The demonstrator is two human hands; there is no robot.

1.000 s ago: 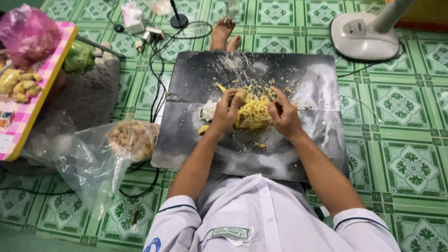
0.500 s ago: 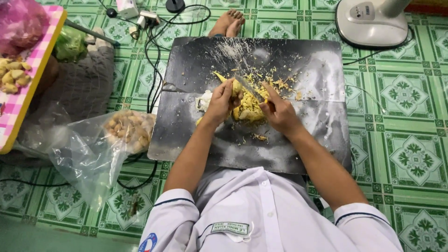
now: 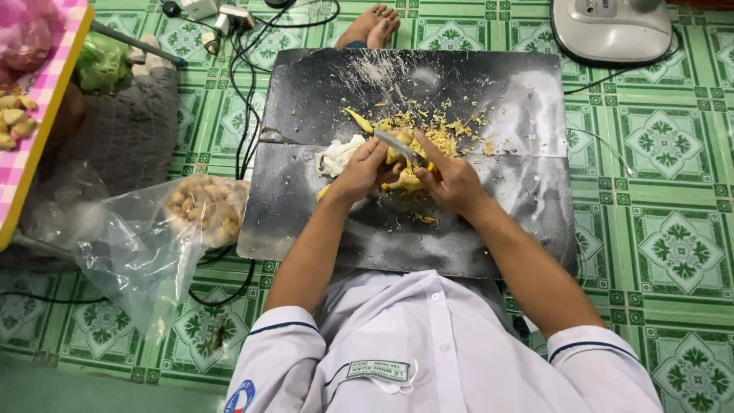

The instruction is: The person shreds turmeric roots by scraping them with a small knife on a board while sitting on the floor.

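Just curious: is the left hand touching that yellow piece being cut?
Touching. The head view shows the left hand with fingers wrapped on the yellow piece, no gap.

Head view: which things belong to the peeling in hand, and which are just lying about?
In hand:
left hand
right hand
knife
yellow root
peelings
black mat

Lying about:
clear bag
fan base
cables
pink tray

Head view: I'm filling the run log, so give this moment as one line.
left hand: holds yellow root | right hand: holds knife on root | peelings on black sheet | bag beside sheet
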